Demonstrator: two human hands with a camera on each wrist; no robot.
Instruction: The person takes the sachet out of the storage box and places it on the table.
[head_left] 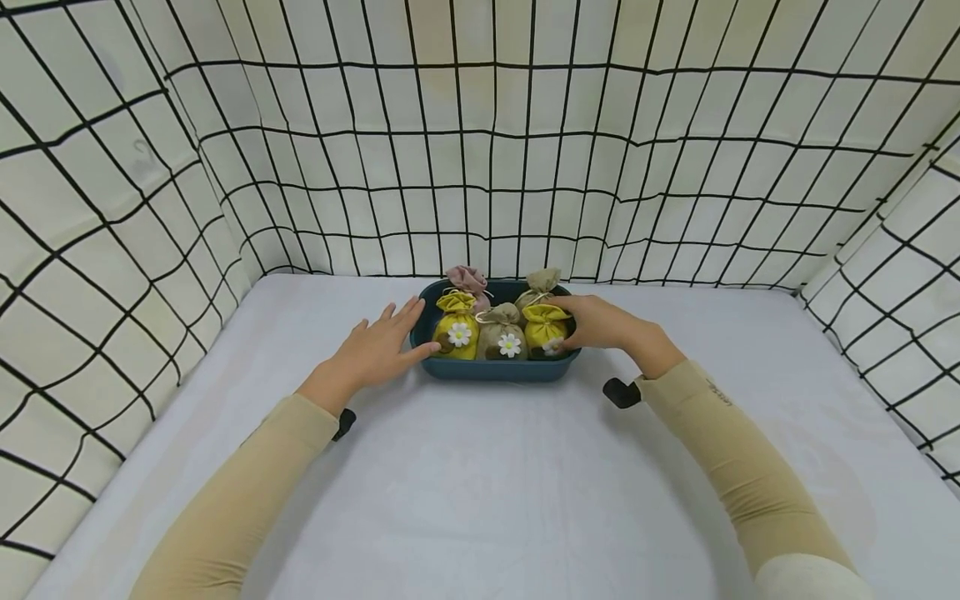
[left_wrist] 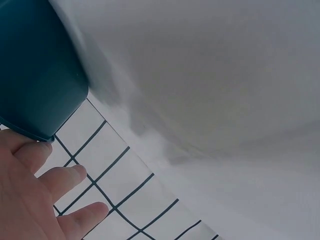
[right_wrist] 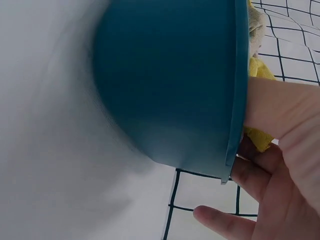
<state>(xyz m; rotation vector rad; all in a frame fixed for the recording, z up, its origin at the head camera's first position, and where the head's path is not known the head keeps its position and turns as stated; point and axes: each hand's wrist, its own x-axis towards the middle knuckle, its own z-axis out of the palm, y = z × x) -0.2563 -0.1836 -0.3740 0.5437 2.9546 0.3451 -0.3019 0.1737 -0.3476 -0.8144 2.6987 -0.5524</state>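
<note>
A dark blue-green oblong tub (head_left: pixel 495 371) holds several small drawstring pouches. In its front row sit a left yellow pouch (head_left: pixel 456 304), a beige pouch (head_left: pixel 501 315) and a right yellow pouch (head_left: pixel 546 315), each with a white daisy. Behind them are a pink pouch (head_left: pixel 467 279) and another beige pouch (head_left: pixel 542 282). My right hand (head_left: pixel 600 323) reaches over the tub's right end and grips the right yellow pouch, its thumb in front; the right wrist view shows yellow cloth (right_wrist: pixel 260 139) between thumb and fingers. With fingers spread, my left hand (head_left: pixel 378 346) rests at the tub's left rim.
The tub stands on a white-covered table (head_left: pixel 480 483), close to its back edge. White walls with a black grid (head_left: pixel 510 167) rise behind and on both sides. Dark wrist-camera mounts (head_left: pixel 621 393) show under the beige sleeves (head_left: pixel 720 450).
</note>
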